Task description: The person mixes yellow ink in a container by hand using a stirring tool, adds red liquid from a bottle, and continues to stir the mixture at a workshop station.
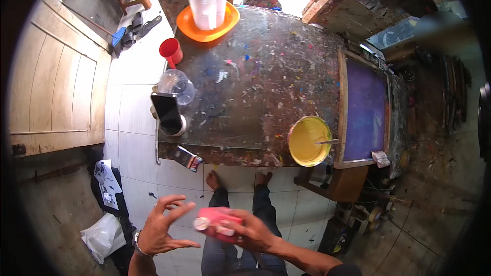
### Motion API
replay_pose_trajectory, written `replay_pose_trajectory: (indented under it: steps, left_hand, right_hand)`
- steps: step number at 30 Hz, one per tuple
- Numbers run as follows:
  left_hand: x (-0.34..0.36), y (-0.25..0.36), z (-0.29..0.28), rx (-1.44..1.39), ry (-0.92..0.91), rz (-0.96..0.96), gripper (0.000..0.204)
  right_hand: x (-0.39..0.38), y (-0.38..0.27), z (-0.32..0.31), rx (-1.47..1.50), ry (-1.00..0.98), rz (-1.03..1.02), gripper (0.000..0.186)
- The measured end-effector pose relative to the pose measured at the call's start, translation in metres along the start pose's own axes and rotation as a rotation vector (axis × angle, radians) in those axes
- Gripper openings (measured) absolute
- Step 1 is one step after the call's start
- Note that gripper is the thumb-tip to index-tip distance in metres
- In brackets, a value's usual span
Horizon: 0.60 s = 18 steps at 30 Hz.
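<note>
My right hand (257, 232) is closed round a pinkish-red object (217, 214) with a round pale end, held in front of my body above my legs. Its exact kind is hard to make out, partly because my fingers cover it. Just left of it, my left hand (162, 225) is raised with fingers spread and thumb apart, touching nothing. A dark, flat pack (188, 159) lies at the near edge of the paint-stained table (230, 117). Behind that, a black phone (168, 113) leans upright on a pale round support.
A clear plastic container (177, 86), a red mug (171, 52) and a translucent tub (207, 0) on an orange tray (232, 20) line the table's left side. At right are a bucket of yellow paint (309, 140) and a wood-framed purple screen (364, 112).
</note>
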<state>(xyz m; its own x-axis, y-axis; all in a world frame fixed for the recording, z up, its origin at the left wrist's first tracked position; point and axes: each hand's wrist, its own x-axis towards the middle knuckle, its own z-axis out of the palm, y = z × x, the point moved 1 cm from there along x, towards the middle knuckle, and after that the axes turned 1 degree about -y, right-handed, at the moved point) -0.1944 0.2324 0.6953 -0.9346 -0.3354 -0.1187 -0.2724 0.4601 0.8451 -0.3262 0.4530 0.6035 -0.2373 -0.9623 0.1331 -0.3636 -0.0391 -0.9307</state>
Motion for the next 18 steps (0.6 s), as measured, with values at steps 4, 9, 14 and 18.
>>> replay_pose_trajectory:
  steps: [4, 9, 14, 18]
  left_hand:
    - [0.057, 0.026, 0.072, 0.202, -0.232, 0.421, 0.058]
    - [0.124, 0.061, 0.132, 0.141, -0.46, 0.544, 0.047]
    - [0.171, 0.07, 0.19, 0.051, -0.379, 0.577, 0.035]
    - [0.176, 0.076, 0.234, 0.03, -0.096, 0.175, 0.025]
  right_hand:
    - [-0.051, 0.004, -0.094, -0.394, 0.07, 0.024, 0.069]
    - [-0.081, 0.022, -0.182, -0.47, 0.071, 0.068, 0.067]
    - [-0.094, 0.037, -0.238, -0.491, 0.044, 0.129, 0.069]
    - [-0.097, 0.052, -0.249, -0.596, 0.134, 0.185, 0.067]
